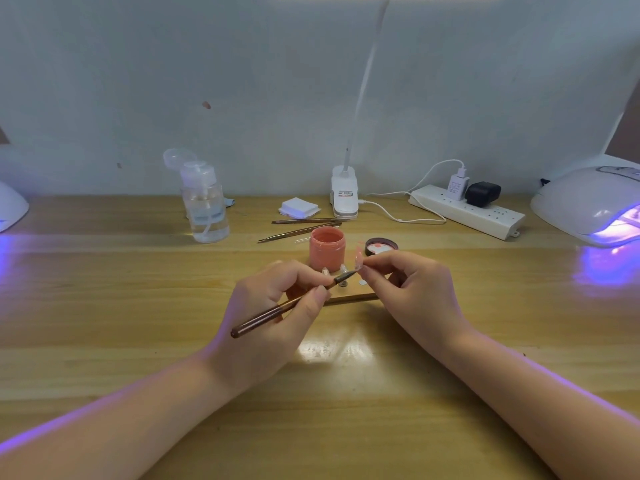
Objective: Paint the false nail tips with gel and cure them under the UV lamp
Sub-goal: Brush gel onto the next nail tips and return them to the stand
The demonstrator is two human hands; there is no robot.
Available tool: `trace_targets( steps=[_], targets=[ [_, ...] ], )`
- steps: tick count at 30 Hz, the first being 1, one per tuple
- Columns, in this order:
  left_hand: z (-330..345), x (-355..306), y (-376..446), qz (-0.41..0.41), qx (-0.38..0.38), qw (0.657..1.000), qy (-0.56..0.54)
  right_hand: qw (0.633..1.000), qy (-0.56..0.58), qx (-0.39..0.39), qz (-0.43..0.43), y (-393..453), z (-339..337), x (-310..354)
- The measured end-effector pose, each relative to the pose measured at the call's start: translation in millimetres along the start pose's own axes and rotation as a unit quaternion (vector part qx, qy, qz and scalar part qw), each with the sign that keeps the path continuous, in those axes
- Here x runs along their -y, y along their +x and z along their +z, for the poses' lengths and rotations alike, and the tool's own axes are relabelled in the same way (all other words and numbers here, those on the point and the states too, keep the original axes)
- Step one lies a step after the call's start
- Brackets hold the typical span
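My left hand (273, 306) grips a brown gel brush (287, 304), whose bristle end points up and right to a false nail tip (359, 260). My right hand (412, 289) pinches that pink-coated tip at thumb and forefinger, just above the table. An open jar of coral gel (327, 249) stands right behind the hands, its dark lid (381, 245) lying upside down to its right. Below the brush tip, clear nail tips (343, 270) sit on a wooden holder strip (353, 298), partly hidden by my hands. A white UV lamp (588, 202) glows purple at the far right.
A clear pump bottle (204, 206) stands back left. Two spare brushes (301, 227), a stack of white pads (298, 206), a desk lamp clamp base (344, 197) and a power strip (467, 211) with cables line the back. Another glowing lamp (10, 209) sits at the left edge.
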State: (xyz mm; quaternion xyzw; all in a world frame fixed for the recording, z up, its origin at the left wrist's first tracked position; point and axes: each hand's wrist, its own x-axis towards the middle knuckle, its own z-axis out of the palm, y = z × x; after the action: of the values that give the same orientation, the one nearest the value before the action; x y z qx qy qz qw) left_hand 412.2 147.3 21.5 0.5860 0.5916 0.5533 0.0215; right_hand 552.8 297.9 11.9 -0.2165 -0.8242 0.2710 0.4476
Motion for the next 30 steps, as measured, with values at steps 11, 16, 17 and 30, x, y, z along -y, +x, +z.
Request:
trace_targets(
  steps=[11, 16, 17, 30],
  targets=[
    [3.2, 1.9, -1.4, 0.005, 0.000, 1.000, -0.007, 1.000, 0.013, -0.007, 0.020, 0.1, 0.6, -2.1],
    [3.6, 0.2, -0.4, -0.012, -0.017, 1.000, -0.021, 1.000, 0.018, 0.005, 0.011, 0.1, 0.9, -0.2],
    [3.9, -0.2, -0.3, -0.019, -0.009, 1.000, -0.019, 1.000, 0.019, 0.006, 0.010, 0.0, 0.8, 0.3],
    [4.6, 0.2, -0.7, -0.018, -0.003, 1.000, -0.009, 0.997, 0.055, 0.029, 0.036, 0.4, -0.5, 2.1]
  ],
)
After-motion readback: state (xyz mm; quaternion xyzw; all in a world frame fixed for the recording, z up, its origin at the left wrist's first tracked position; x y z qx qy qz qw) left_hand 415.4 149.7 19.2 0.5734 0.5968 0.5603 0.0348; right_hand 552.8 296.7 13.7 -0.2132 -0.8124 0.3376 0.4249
